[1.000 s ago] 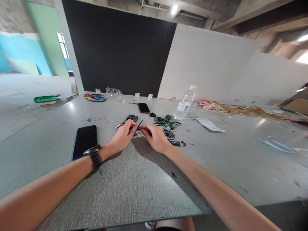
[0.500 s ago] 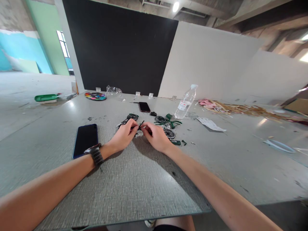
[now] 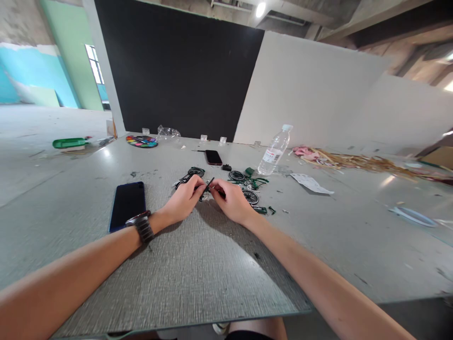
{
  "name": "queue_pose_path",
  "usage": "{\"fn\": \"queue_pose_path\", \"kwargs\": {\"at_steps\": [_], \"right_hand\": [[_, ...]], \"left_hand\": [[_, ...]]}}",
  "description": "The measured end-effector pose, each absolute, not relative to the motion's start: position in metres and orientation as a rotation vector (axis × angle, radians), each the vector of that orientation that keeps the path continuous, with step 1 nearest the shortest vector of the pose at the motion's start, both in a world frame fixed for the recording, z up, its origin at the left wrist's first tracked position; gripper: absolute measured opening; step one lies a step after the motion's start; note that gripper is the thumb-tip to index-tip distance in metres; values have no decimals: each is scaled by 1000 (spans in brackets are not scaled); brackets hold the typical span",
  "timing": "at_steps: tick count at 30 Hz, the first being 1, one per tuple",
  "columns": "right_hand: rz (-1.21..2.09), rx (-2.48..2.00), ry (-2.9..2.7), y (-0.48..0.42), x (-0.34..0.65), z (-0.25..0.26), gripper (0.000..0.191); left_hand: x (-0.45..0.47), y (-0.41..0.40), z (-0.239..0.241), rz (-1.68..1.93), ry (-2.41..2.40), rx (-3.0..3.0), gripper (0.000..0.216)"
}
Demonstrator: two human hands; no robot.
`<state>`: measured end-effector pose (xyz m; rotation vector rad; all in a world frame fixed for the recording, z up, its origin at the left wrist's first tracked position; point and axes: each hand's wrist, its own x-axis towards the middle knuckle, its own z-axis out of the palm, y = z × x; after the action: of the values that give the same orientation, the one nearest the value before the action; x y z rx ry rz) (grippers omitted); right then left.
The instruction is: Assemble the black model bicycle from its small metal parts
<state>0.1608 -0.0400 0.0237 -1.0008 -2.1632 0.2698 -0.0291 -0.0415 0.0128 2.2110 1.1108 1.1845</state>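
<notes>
My left hand [image 3: 184, 197] is closed in a pinch on a thin dark stick-like part [image 3: 209, 183], which slants up between my hands. Close beside it, my right hand [image 3: 232, 200] is also pinched, its fingertips at the same small part; its exact kind is too small to make out. Behind my left hand lies a partly covered dark model bicycle piece with a spoked wheel [image 3: 196, 172]. Right of my right hand are two more small spoked wheels, one farther back [image 3: 236, 175] and one nearer [image 3: 250, 196], among green model bicycle parts [image 3: 260, 182].
A blue-edged phone [image 3: 128, 205] lies by my left wrist, and another phone [image 3: 213, 157] farther back. A clear water bottle [image 3: 274, 153] stands behind the parts, with a paper sheet [image 3: 310, 183] to its right. A paint palette [image 3: 141, 141] sits by the black panel [image 3: 177, 71].
The view has shifted very slightly. Both hands stay together at the small dark part, with only a slight movement of the fingers.
</notes>
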Motion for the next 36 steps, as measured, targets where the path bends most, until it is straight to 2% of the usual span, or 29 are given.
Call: {"fn": "queue_pose_path", "kwargs": {"at_steps": [12, 36], "right_hand": [[238, -970, -2185, -41, 163, 25, 20], [224, -972, -2165, -46, 164, 29, 18]], "left_hand": [[-29, -40, 10, 1213, 1120, 2209, 10], [-26, -43, 17, 1236, 1168, 2109, 17]]}}
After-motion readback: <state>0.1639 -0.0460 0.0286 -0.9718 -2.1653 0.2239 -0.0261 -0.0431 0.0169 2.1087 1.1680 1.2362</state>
